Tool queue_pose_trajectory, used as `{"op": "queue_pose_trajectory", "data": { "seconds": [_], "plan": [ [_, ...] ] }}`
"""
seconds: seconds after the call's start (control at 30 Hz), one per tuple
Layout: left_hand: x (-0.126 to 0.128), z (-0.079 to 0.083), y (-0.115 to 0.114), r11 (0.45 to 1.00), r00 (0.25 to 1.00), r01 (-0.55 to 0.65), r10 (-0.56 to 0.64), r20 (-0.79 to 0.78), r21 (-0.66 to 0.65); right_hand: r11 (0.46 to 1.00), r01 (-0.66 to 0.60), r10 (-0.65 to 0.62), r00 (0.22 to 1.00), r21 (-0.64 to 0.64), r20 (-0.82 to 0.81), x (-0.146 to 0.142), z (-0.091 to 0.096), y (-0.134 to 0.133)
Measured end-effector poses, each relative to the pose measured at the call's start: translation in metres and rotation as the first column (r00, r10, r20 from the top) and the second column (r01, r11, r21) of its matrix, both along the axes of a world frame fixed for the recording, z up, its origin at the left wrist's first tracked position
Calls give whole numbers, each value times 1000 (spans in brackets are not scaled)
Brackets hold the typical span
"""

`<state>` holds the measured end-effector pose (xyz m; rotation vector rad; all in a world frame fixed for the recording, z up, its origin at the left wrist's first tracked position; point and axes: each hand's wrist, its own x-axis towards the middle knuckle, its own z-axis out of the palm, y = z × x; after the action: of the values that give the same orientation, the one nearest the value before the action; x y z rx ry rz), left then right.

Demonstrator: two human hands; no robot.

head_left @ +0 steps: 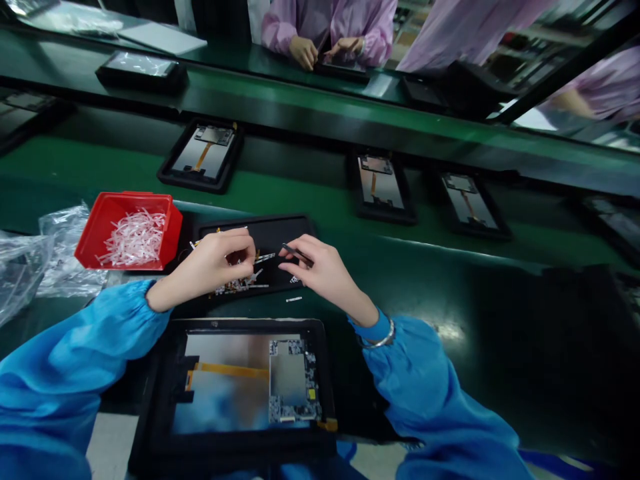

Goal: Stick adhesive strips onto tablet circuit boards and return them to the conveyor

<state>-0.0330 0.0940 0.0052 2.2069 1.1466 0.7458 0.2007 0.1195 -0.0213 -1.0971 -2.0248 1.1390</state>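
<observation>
Thin, flat strips (pixel 243 283), pale with some amber ends, are lying in a loose tangle just under and beside the left hand (pixel 217 263). That hand is curling its fingers toward the thumb, one strip poking out by their tips; whether it is gripping that strip I cannot tell. The right hand (pixel 320 267) is grasping a slim dark tool (pixel 299 255), probably tweezers, between thumb and fingers. Beneath both hands a shallow, matte black tray (pixel 280 230) is holding the tangle, while a single strip (pixel 294 299) is lying outside it, just nearer the wearer than the right hand.

Nearer the wearer than both hands, an opened tablet (pixel 150 427) is showing a wide black frame, a smooth, reflective metallic panel, a flat orange ribbon (pixel 233 370) and a rectangular circuit board (pixel 287 377) bearing a small yellow square (pixel 312 394); any print there is too small to read. Left of the left hand, a glossy red plastic bin (pixel 173 237) is holding narrow white slips (pixel 137 233), and crinkled clear bags (pixel 70 253) are lying beyond. Farther forward of the hands, similar tablets (pixel 205 153) are resting along a smooth green surface (pixel 300 180).
</observation>
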Motion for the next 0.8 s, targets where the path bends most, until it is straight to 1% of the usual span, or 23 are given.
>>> {"op": "queue_pose_trajectory", "data": {
  "seconds": [0.07, 0.13, 0.17, 0.23, 0.33, 0.4, 0.47, 0.53, 0.57, 0.63, 0.67, 0.7, 0.8],
  "plan": [
    [0, -3, -2, 999, 999, -29, 29, 28, -20, 995, -9, 2, 997, -95, -81, -2, 0, -3],
    [3, -6, -4, 998, 997, -41, 43, 57, -37, 969, -58, 9, 980, -241, -199, -5, -1, -6],
    [5, -7, -5, 998, 996, -49, 51, 71, -42, 953, -79, 6, 970, -293, -242, -7, -2, -7],
    [8, -5, -6, 997, 993, -70, 74, 91, -38, 943, -86, -1, 965, -321, -263, -11, -6, -6],
    [8, 1, -8, 993, 988, -118, 119, 101, -18, 962, -32, -26, 977, -270, -210, -11, -11, -2],
    [4, 5, -9, 989, 984, -144, 145, 101, -18, 977, 36, -74, 982, -209, -174, -9, -12, 0],
    [1, 6, -10, 987, 983, -156, 159, 97, -35, 984, 121, -140, 979, -129, -151, -6, -10, -2],
    [0, 5, -12, 986, 983, -154, 159, 94, -56, 982, 187, -186, 974, -2, -129, -4, -4, -9],
    [1, 3, -13, 987, 983, -149, 154, 95, -67, 978, 197, -188, 975, 67, -118, -3, -1, -14],
    [4, 2, -16, 988, 986, -124, 133, 100, -90, 976, 156, -142, 985, 154, -98, -3, 5, -27],
    [6, 2, -18, 989, 988, -105, 116, 107, -101, 982, 116, -102, 990, 152, -95, -3, 9, -33],
    [8, 2, -21, 991, 989, -82, 95, 117, -110, 991, 75, -63, 992, 115, -105, -3, 12, -39],
    [15, 8, -28, 994, 987, 1, 17, 162, -110, 998, -19, 7, 985, -68, -172, -2, 19, -48]
  ]
}}
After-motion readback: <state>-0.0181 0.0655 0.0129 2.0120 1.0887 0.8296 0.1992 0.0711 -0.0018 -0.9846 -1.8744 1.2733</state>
